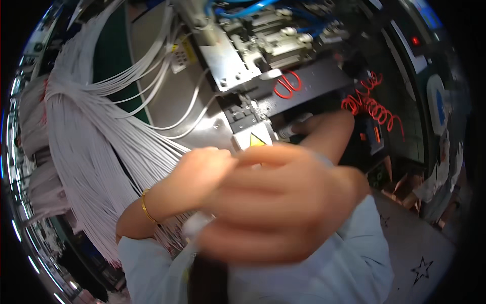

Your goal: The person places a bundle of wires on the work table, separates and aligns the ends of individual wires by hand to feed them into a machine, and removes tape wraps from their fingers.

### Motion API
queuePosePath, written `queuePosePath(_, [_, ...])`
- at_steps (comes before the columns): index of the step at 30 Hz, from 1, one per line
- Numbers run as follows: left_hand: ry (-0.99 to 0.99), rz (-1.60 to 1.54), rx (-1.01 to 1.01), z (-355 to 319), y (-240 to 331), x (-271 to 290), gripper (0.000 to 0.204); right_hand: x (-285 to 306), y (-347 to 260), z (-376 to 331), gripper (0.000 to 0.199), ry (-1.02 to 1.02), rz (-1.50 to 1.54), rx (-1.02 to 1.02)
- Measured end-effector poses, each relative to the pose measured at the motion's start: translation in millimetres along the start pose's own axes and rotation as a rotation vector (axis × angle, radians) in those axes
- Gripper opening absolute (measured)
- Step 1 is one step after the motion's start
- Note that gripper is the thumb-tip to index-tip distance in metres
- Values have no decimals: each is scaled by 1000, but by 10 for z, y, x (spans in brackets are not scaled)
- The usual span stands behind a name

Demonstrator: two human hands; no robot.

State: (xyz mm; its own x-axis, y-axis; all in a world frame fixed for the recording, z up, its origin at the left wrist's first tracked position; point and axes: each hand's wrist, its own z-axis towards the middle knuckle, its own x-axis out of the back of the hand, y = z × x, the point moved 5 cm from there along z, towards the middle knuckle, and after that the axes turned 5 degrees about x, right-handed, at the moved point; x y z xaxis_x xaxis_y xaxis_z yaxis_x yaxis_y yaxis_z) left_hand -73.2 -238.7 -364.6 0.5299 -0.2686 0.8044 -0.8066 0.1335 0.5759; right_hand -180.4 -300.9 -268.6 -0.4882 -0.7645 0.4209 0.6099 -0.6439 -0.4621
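White wires [91,152] hang in a thick bundle at the left; they look light and limp, best gathered near their ends. The left hand [202,175] is curled just beside them, its grip hidden. The right hand [283,202] is blurred, its state unreadable. Behind, a metal machine [238,66] and red coiled cable [372,106] crowd the desk.
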Motion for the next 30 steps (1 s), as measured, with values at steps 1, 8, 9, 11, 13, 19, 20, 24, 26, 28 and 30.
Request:
queuePosePath(1, [-13,-7,-24,58,23,36,15,-94,-59,57,16,-29,46,90])
queuePosePath(8, [91,-510,362,267,-327,151,23,538,-152,-768,19,306,34,-115])
queuePosePath(9, [105,-510,396,250,-418,124,23,-26,-382,-588,20,358,71,-139])
queuePosePath(11, [289,-393,281,318,-447,179,23,1105,42,-1044,22,456,100,-192])
queuePosePath(13, [380,-334,191,378,-410,244,23,687,381,-975,23,554,83,-246])
queuePosePath(19, [279,-766,488,293,-570,148,21,-8,1078,-1012,8,242,-281,-509])
queuePosePath(20, [250,-749,497,306,-574,144,20,-68,1105,-1016,4,162,-366,-522])
queuePosePath(24, [155,-560,544,328,-560,150,20,-120,1091,-905,11,155,-279,-419])
queuePosePath(26, [170,-562,538,325,-525,177,21,-69,1083,-915,10,171,-221,-468])
queuePosePath(28, [194,-571,528,334,-494,202,22,18,1036,-943,10,200,-101,-571])
queuePosePath(30, [202,-560,525,330,-546,207,26,127,826,-800,13,570,814,-976])
